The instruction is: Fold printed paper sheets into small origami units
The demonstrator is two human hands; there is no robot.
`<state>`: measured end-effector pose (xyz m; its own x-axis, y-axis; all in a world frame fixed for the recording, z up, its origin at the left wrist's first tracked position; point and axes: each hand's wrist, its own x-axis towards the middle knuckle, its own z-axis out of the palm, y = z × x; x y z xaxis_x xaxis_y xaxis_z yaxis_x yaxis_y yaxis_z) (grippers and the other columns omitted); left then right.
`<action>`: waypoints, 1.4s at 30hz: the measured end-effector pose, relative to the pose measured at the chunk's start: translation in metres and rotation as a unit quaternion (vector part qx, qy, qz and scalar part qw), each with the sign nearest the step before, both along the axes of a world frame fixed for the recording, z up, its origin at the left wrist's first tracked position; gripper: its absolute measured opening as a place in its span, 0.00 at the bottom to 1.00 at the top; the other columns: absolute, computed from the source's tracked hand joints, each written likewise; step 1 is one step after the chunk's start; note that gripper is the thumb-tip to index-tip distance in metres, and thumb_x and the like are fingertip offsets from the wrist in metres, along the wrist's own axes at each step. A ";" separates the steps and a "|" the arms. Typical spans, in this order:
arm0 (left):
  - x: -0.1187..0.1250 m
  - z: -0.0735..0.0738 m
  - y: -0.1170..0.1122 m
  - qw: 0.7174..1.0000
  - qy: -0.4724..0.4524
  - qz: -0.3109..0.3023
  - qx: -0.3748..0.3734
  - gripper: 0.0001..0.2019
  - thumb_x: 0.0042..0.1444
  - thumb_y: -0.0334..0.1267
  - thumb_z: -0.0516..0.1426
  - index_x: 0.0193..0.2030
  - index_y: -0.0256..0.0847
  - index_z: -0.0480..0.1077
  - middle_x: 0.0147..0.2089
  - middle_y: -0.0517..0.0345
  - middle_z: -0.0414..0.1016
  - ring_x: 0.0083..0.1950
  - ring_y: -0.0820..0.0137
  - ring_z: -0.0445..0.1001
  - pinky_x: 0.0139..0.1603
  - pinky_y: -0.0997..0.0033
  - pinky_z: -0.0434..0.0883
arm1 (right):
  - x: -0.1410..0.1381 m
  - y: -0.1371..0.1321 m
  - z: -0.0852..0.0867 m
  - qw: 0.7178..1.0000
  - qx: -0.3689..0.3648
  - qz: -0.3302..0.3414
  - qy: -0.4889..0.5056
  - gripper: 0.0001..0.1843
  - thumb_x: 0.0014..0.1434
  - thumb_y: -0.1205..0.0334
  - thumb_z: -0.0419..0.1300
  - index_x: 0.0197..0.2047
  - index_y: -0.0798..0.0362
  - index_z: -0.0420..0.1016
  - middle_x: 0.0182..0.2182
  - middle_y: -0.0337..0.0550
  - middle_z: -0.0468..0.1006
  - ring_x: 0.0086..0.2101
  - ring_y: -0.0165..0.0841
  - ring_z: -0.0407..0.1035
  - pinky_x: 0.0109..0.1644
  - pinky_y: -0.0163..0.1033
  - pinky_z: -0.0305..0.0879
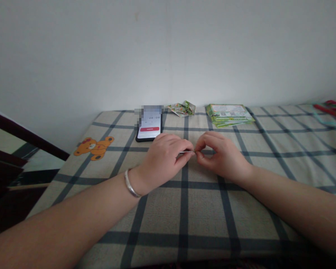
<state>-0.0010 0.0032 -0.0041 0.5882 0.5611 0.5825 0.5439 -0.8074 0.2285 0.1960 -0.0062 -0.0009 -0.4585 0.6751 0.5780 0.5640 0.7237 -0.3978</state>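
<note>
My left hand (169, 151), with a silver bangle at the wrist, is closed around a thin, flat, pale piece (186, 151) that shows only edge-on. Most of this piece is hidden behind the fingers, so its kind cannot be made out. Thumb and forefinger of my right hand (221, 155) pinch together at its right end. Both hands meet low over the checked cloth, just in front of a phone (149, 129) with a lit screen.
Crumpled green wrappers (182, 108) lie by the wall, left of a pile of flat green printed packets (231, 115). An orange bear figure (93, 148) is on the checked cloth (156, 224) at left. Red and green items (334, 109) sit at the far right.
</note>
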 end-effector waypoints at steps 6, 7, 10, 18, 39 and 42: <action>0.002 0.003 -0.002 1.000 -0.021 -0.001 0.007 0.01 0.58 0.33 0.59 0.35 0.40 0.71 0.36 0.61 0.77 0.42 0.67 0.73 0.47 0.65 0.64 | -0.001 0.000 0.000 1.000 0.013 0.002 -0.015 0.04 0.52 0.71 0.59 0.29 0.54 0.68 0.28 0.41 0.73 0.32 0.33 0.67 0.36 0.39 0.63; 0.002 0.003 -0.002 1.000 -0.026 -0.002 0.005 0.02 0.58 0.32 0.60 0.34 0.40 0.71 0.35 0.61 0.77 0.41 0.68 0.73 0.46 0.65 0.64 | -0.001 -0.001 0.000 1.000 0.007 0.005 -0.008 0.04 0.52 0.71 0.59 0.29 0.54 0.68 0.28 0.40 0.73 0.32 0.33 0.67 0.36 0.39 0.63; 0.002 0.003 -0.001 0.999 -0.039 -0.009 0.004 0.02 0.58 0.32 0.59 0.33 0.39 0.71 0.34 0.61 0.76 0.39 0.68 0.72 0.45 0.65 0.64 | -0.002 -0.001 0.000 1.000 -0.019 0.008 0.008 0.03 0.53 0.70 0.58 0.29 0.54 0.68 0.27 0.40 0.73 0.31 0.32 0.67 0.36 0.38 0.63; 0.002 0.001 0.000 0.998 -0.069 -0.011 -0.005 0.03 0.57 0.30 0.59 0.33 0.39 0.70 0.33 0.62 0.75 0.38 0.70 0.72 0.45 0.66 0.65 | -0.001 0.001 -0.003 0.996 -0.076 -0.001 0.041 0.06 0.49 0.72 0.58 0.29 0.52 0.68 0.27 0.38 0.73 0.30 0.30 0.67 0.35 0.37 0.64; 0.002 0.000 0.001 0.998 -0.065 -0.022 0.000 0.03 0.57 0.31 0.59 0.33 0.39 0.69 0.33 0.61 0.75 0.38 0.70 0.72 0.44 0.67 0.66 | -0.001 -0.001 -0.001 0.993 -0.108 0.024 0.036 0.04 0.53 0.71 0.56 0.31 0.52 0.68 0.29 0.39 0.72 0.32 0.30 0.66 0.36 0.37 0.64; 0.002 0.000 0.000 0.998 -0.066 -0.023 0.003 0.03 0.57 0.30 0.59 0.33 0.39 0.69 0.33 0.61 0.75 0.38 0.70 0.72 0.43 0.67 0.66 | 0.000 0.000 -0.002 0.993 -0.113 0.020 0.033 0.05 0.51 0.71 0.57 0.31 0.52 0.67 0.29 0.39 0.72 0.31 0.30 0.67 0.35 0.37 0.64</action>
<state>0.0009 0.0036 -0.0038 0.5308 0.5325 0.6593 0.4724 -0.8318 0.2915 0.1955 -0.0060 -0.0027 -0.4533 0.7728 0.4442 0.5036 0.6332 -0.5877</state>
